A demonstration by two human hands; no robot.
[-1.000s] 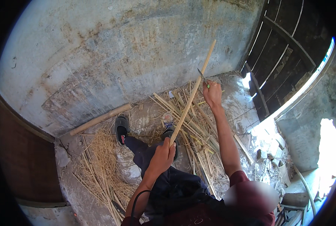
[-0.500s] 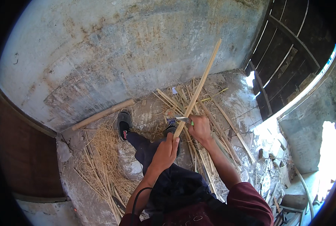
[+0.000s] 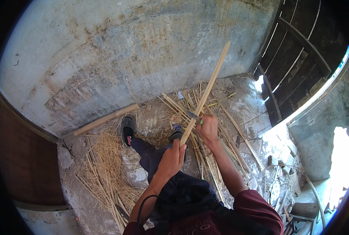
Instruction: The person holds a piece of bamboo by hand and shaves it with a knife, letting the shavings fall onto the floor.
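A long, pale strip of split bamboo or wood (image 3: 212, 81) slants up and to the right in front of me. My left hand (image 3: 173, 158) is closed round its lower end. My right hand (image 3: 207, 128) grips a knife (image 3: 191, 114) by its green handle, most of which the fingers hide. The knife's blade lies across the strip, a little above the left hand. I cannot tell how deep the edge sits in it.
Loose strips (image 3: 237, 129) lie scattered on the floor at the right. Curly shavings (image 3: 108, 156) are heaped at the left. A round pole (image 3: 104, 120) rests along the stained wall (image 3: 143, 58). Dark wooden boards (image 3: 295, 58) stand at the far right, with rubble (image 3: 286, 158) below.
The knife and my right hand have shifted slightly up along the strip, and the blade's angle has turned. My left hand keeps its hold at nearly the same place.
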